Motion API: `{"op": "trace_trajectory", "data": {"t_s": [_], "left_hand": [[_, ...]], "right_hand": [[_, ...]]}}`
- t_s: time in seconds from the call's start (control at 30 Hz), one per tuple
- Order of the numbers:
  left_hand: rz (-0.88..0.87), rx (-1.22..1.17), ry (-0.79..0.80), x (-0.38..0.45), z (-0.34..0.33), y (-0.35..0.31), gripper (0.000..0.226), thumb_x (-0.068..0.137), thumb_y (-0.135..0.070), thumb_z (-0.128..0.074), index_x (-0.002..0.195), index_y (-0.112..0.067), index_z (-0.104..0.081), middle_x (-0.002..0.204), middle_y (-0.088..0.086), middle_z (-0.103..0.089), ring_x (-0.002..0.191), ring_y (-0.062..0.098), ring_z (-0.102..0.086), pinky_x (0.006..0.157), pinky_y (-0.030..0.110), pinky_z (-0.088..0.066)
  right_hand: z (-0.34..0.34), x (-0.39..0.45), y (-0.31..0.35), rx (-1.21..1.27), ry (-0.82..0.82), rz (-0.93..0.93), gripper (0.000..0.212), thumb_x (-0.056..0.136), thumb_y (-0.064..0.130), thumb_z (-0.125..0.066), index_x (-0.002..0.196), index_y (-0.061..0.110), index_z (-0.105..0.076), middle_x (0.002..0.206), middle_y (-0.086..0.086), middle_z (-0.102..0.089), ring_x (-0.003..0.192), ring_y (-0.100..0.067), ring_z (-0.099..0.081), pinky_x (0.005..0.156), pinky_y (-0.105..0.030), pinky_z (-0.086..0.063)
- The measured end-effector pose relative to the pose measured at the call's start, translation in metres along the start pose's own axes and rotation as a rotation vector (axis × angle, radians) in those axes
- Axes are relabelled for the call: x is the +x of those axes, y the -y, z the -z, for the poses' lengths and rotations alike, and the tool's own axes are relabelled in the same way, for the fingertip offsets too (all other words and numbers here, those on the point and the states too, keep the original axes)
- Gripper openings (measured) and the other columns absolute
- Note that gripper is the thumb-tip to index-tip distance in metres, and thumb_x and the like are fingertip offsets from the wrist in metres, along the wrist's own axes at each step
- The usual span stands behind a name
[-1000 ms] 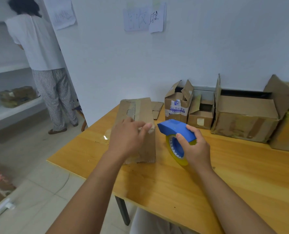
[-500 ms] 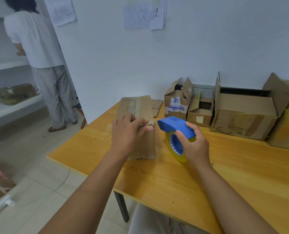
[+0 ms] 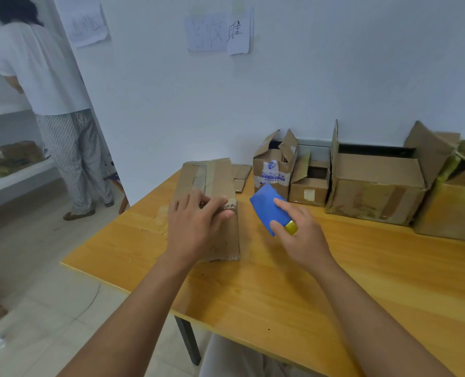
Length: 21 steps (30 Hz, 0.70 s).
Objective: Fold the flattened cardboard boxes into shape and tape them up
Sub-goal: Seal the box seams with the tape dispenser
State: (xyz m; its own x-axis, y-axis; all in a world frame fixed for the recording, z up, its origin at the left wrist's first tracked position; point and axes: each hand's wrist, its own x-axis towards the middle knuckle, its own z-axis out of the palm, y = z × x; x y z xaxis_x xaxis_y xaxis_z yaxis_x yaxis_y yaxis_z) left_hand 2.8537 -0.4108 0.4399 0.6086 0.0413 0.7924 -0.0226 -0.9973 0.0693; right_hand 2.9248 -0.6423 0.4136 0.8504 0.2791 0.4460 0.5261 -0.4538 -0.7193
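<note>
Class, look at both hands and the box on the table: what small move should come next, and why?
Probably bring the blue tape dispenser in the right hand over to the cardboard box. The left hand presses the box's top flat, and the dispenser is beside it, not touching.

Handwriting on wall sheets; print on one box too small to read.
Two paper sheets [image 3: 217, 32] are hanging on the wall, bearing large handwritten Chinese characters; the dark one on the right sheet is looking like 鞋, while the faint ones beside it are staying illegible. Another sheet [image 3: 87, 24] further left is showing only blurred marks. A small box [image 3: 273, 172] is carrying a white-and-blue label whose print is appearing too fine to make out.
</note>
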Motion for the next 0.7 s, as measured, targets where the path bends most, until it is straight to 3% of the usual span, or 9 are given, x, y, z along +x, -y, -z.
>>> {"op": "trace_trajectory", "data": {"t_s": [0.07,0.2,0.33,0.43,0.5,0.6,0.67,0.7], "left_hand": [[-0.001,0.002,0.021,0.0,0.0,-0.001,0.042,0.095,-0.062,-0.043,0.108,-0.03,-0.068,0.093,0.0,-0.055,0.088,0.021,-0.05,0.077,0.035,-0.029],[0.042,0.026,0.011,-0.002,0.002,-0.008,0.046,0.092,-0.06,-0.047,0.107,-0.022,-0.068,0.092,0.001,-0.06,0.086,0.022,-0.054,0.078,0.033,-0.03],[0.071,-0.012,0.011,0.0,0.005,-0.01,0.04,0.092,-0.057,-0.057,0.095,-0.019,-0.067,0.089,-0.001,-0.061,0.085,0.02,-0.055,0.077,0.028,-0.025],[0.071,-0.073,0.056,-0.002,0.009,-0.005,0.033,0.093,-0.051,-0.057,0.1,-0.021,-0.068,0.092,-0.002,-0.06,0.088,0.02,-0.055,0.078,0.03,-0.032],[0.056,-0.079,0.071,-0.003,0.011,0.0,0.027,0.092,-0.046,-0.062,0.101,-0.022,-0.069,0.093,-0.003,-0.062,0.088,0.022,-0.057,0.076,0.032,-0.035],[0.069,-0.079,0.064,-0.001,0.014,0.0,0.026,0.088,-0.042,-0.07,0.097,-0.018,-0.071,0.09,-0.001,-0.067,0.083,0.024,-0.061,0.073,0.036,-0.042],[0.089,-0.11,0.066,0.0,0.017,-0.002,0.027,0.088,-0.042,-0.068,0.095,-0.016,-0.07,0.089,-0.001,-0.068,0.081,0.023,-0.062,0.071,0.035,-0.043],[0.094,-0.132,0.072,0.001,0.02,-0.002,0.027,0.089,-0.042,-0.065,0.095,-0.016,-0.071,0.089,-0.001,-0.069,0.082,0.022,-0.061,0.072,0.033,-0.041]], "right_hand": [[0.0,0.0,0.002,-0.26,0.118,0.055,0.06,0.096,0.038,-0.059,0.151,0.041,-0.036,0.114,0.005,-0.05,0.092,-0.017,-0.053,0.066,-0.029,-0.044],[-0.013,-0.009,0.003,-0.659,0.274,0.079,0.082,0.098,0.044,-0.057,0.159,0.035,-0.003,0.123,0.005,-0.052,0.103,-0.017,-0.051,0.093,-0.036,-0.042],[-0.028,-0.017,-0.003,-0.727,0.297,0.054,0.083,0.097,0.045,-0.058,0.159,0.027,-0.007,0.131,0.004,-0.051,0.11,-0.017,-0.049,0.097,-0.035,-0.04],[-0.024,-0.012,0.006,-0.817,0.372,-0.021,0.074,0.094,0.052,-0.059,0.154,0.027,-0.023,0.136,-0.002,-0.044,0.119,-0.023,-0.044,0.1,-0.036,-0.039],[-0.02,-0.002,0.021,-0.745,0.244,0.055,0.06,0.094,0.057,-0.055,0.143,0.024,-0.042,0.126,-0.003,-0.045,0.115,-0.023,-0.043,0.097,-0.035,-0.041],[-0.02,0.011,0.056,-0.233,-0.043,0.286,0.049,0.099,0.05,-0.046,0.136,0.018,-0.055,0.12,0.001,-0.052,0.111,-0.01,-0.046,0.089,-0.022,-0.042],[-0.026,0.018,0.074,-0.113,0.005,0.368,0.052,0.101,0.05,-0.04,0.142,0.02,-0.051,0.135,0.003,-0.051,0.123,-0.004,-0.042,0.098,-0.011,-0.033],[-0.03,0.02,0.078,-0.125,0.075,0.378,0.052,0.103,0.049,-0.039,0.145,0.021,-0.05,0.144,0.003,-0.049,0.131,-0.005,-0.04,0.104,-0.015,-0.033]]}}
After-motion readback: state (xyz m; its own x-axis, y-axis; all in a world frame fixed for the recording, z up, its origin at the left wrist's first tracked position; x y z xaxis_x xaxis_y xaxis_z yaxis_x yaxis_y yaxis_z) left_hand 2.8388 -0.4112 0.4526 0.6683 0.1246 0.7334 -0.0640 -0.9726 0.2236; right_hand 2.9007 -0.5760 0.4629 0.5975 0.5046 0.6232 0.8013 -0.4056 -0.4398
